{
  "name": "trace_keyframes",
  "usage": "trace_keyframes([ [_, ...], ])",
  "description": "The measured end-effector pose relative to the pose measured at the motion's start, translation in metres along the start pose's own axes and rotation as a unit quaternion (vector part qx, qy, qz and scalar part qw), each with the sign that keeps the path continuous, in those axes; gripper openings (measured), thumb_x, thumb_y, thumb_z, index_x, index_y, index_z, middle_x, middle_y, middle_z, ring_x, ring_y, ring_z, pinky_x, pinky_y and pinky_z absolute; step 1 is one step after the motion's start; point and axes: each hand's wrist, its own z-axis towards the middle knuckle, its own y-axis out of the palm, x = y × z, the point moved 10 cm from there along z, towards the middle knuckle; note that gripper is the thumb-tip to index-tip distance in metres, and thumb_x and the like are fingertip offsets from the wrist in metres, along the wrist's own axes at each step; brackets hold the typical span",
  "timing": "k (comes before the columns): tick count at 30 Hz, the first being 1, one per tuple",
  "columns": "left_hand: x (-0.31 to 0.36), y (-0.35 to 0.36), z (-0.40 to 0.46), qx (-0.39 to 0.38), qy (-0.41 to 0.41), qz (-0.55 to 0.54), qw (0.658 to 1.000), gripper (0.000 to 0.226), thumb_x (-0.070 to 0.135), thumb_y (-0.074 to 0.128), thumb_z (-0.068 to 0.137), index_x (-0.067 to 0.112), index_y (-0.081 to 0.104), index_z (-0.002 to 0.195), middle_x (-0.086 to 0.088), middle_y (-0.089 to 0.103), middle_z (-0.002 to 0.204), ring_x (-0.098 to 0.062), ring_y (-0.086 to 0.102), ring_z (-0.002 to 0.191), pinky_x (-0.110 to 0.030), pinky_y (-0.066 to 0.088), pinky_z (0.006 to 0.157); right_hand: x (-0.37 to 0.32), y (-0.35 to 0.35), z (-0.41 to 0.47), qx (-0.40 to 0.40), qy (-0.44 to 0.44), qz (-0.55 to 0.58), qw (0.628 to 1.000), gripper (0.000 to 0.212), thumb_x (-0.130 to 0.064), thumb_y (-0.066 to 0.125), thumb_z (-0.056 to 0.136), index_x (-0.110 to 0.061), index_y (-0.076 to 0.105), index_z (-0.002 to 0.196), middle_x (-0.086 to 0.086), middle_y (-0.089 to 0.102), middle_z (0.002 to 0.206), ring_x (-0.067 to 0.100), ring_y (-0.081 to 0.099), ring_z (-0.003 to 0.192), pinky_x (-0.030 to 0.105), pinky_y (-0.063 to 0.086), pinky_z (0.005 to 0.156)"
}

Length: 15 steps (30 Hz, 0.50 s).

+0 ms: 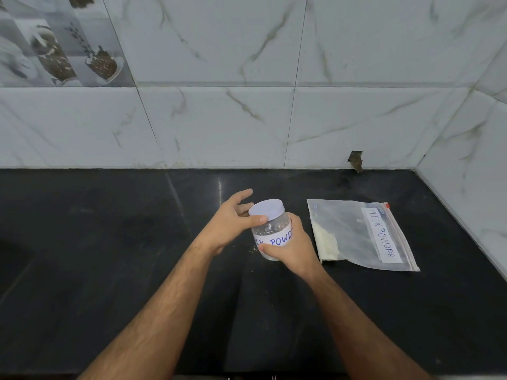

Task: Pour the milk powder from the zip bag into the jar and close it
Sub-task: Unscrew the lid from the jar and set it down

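Note:
A clear plastic jar (270,233) with a white label reading "POWD" stands on the black counter (109,256). A pale lilac lid (266,209) sits on top of it. My right hand (290,249) wraps around the jar's lower body from the right. My left hand (233,223) is at the lid from the left, thumb pressed on its rim, fingers spread behind it. To the right lies a flat zip bag (359,234) labelled "MILK POWDER", with cream powder gathered at its left side and the zip strip along its right edge.
A marble-tiled wall (247,119) runs along the back of the counter and a second tiled wall closes the right side. A small hole (356,159) shows in the back wall near the corner. A few specks of powder (253,249) lie by the jar.

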Motion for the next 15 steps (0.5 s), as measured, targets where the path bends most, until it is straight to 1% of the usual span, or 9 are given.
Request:
trace_keyframes([
  [2,0.001,-0.01,-0.001,0.034,0.009,0.033,0.999,0.075,0.018,0.084,0.079,0.021,0.047,0.144,-0.007,0.067,0.129,-0.01,0.067,0.11,-0.026,0.053,0.092,0.0,-0.001,0.0,0.001,-0.002,-0.003,1.0,0.087,-0.032,0.092,0.061,-0.044,0.033,0.123,-0.029,0.053,0.107,-0.001,0.059,0.098,0.004,0.047,0.068],
  [4,0.005,-0.017,0.0,0.075,0.016,0.071,0.995,0.069,0.021,0.085,0.077,0.017,0.054,0.138,-0.002,0.071,0.113,-0.011,0.069,0.102,-0.028,0.054,0.092,0.0,0.0,-0.001,0.004,-0.002,0.0,1.0,0.086,-0.035,0.091,0.057,-0.046,0.034,0.122,-0.029,0.055,0.107,-0.004,0.061,0.098,0.002,0.047,0.068],
  [5,0.007,-0.018,0.0,0.084,0.016,0.087,0.993,0.069,0.026,0.087,0.075,0.017,0.055,0.136,0.0,0.069,0.112,-0.014,0.068,0.104,-0.029,0.054,0.092,0.0,0.001,-0.001,0.003,-0.003,0.0,1.0,0.086,-0.037,0.09,0.057,-0.047,0.034,0.122,-0.028,0.055,0.108,-0.004,0.061,0.098,0.002,0.047,0.068],
  [7,0.01,-0.012,0.001,0.076,0.014,0.109,0.991,0.074,0.035,0.088,0.073,0.02,0.054,0.138,0.002,0.061,0.125,-0.016,0.061,0.114,-0.034,0.053,0.097,-0.001,0.005,-0.002,-0.006,-0.005,-0.007,1.0,0.088,-0.04,0.09,0.056,-0.048,0.033,0.123,-0.025,0.056,0.111,-0.001,0.061,0.1,0.007,0.048,0.07],
  [9,0.016,0.0,0.002,0.052,0.026,0.132,0.99,0.076,0.04,0.085,0.075,0.023,0.052,0.14,0.004,0.056,0.135,-0.014,0.056,0.121,-0.035,0.052,0.1,-0.002,0.009,-0.003,-0.012,-0.006,-0.01,1.0,0.089,-0.045,0.089,0.052,-0.052,0.034,0.122,-0.022,0.059,0.114,0.001,0.062,0.102,0.014,0.052,0.076],
  [10,0.02,0.006,0.003,0.041,0.033,0.147,0.988,0.075,0.042,0.083,0.076,0.024,0.051,0.141,0.005,0.055,0.137,-0.014,0.056,0.122,-0.035,0.052,0.1,-0.001,0.012,-0.004,-0.014,-0.005,-0.008,1.0,0.09,-0.046,0.089,0.05,-0.053,0.035,0.122,-0.021,0.06,0.115,0.001,0.063,0.102,0.019,0.055,0.079],
  [12,0.027,0.015,0.004,0.028,0.038,0.185,0.982,0.07,0.047,0.078,0.081,0.024,0.052,0.141,0.004,0.057,0.139,-0.016,0.058,0.12,-0.039,0.053,0.101,0.0,0.015,-0.005,-0.017,-0.001,-0.005,1.0,0.094,-0.048,0.088,0.048,-0.048,0.037,0.127,-0.02,0.061,0.116,0.001,0.063,0.102,0.029,0.059,0.085],
  [15,0.029,0.023,0.006,-0.017,0.028,0.249,0.968,0.073,0.051,0.073,0.084,0.024,0.046,0.147,0.002,0.054,0.145,-0.018,0.057,0.125,-0.039,0.051,0.104,0.001,0.012,-0.003,-0.02,-0.003,-0.013,1.0,0.094,-0.049,0.088,0.049,-0.046,0.038,0.128,-0.019,0.062,0.115,0.002,0.064,0.101,0.032,0.059,0.085],
])
